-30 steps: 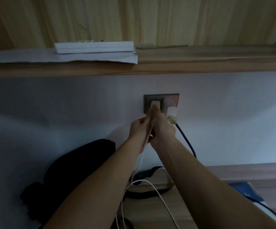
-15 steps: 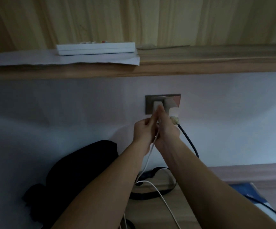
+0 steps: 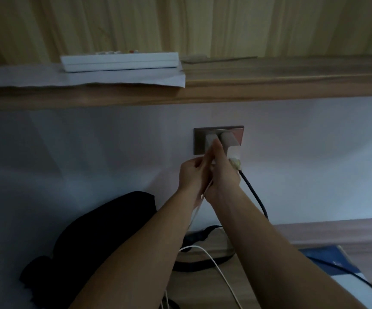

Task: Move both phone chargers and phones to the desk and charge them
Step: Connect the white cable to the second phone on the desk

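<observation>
A grey wall socket [image 3: 199,139] sits on the pale wall under a wooden shelf. Two white chargers are at it: the left charger [image 3: 209,141] and the right charger [image 3: 230,142], whose black braided cable [image 3: 255,197] hangs down to the right. My right hand [image 3: 223,175] grips the left charger, fingertips at its body. My left hand [image 3: 191,177] is closed around the white cable [image 3: 205,192] just below it. The white cable runs down between my forearms onto the wooden desk [image 3: 205,284]. No phone is in view.
A black bag [image 3: 95,237] with a strap lies on the desk at the left against the wall. A white remote [image 3: 120,61] rests on paper on the shelf [image 3: 269,85] above. A blue-and-white book [image 3: 327,262] lies at the right, crossed by the black cable.
Both hands have stayed at the socket. My left hand has loosened slightly to the left of the charger while the right keeps its grip. The view has shifted a little.
</observation>
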{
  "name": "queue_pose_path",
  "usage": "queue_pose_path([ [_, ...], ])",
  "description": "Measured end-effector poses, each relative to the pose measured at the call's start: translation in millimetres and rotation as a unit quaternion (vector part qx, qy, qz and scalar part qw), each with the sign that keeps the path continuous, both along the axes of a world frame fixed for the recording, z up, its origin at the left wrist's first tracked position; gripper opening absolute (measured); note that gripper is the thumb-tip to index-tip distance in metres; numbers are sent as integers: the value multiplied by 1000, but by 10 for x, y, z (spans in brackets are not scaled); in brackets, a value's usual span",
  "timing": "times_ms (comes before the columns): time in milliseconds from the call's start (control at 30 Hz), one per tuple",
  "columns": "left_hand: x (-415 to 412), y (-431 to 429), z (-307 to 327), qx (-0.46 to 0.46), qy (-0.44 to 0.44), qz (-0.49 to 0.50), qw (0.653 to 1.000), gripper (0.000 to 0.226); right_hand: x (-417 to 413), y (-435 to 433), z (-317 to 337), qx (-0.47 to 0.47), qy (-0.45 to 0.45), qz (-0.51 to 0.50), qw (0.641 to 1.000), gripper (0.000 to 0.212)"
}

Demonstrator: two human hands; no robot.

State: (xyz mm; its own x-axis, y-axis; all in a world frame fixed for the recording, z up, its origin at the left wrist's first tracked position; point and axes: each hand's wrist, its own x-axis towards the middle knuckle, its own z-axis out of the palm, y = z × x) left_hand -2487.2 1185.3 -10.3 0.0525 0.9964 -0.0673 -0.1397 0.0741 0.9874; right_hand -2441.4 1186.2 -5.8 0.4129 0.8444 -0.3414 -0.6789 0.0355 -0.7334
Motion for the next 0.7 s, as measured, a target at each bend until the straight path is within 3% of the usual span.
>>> queue_pose_path([
  [100, -20, 2, 40, -2, 25, -2, 1000, 43, -44, -99, 2, -5, 2, 17, 1000, 98],
  [133, -39, -9, 43, -12, 34, -12, 999, 45, -24, -145, 23, -7, -3, 36, 999, 99],
  [233, -105, -10, 64, -24, 60, -40, 997, 50, 59, -236, 26, -17, -33, 74, 997, 62],
  [300, -143, -32, 93, -15, 79, -40, 996, 49, 93, -294, 56, -27, -55, 81, 995, 49],
  [533, -85, -304, 151, -34, 103, -16, 994, 46, 194, -512, 86, -34, -103, 136, 985, 58],
  [700, -23, -621, 140, -46, 105, 34, 993, 40, 333, -831, 136, -24, -147, 213, 966, 44],
])
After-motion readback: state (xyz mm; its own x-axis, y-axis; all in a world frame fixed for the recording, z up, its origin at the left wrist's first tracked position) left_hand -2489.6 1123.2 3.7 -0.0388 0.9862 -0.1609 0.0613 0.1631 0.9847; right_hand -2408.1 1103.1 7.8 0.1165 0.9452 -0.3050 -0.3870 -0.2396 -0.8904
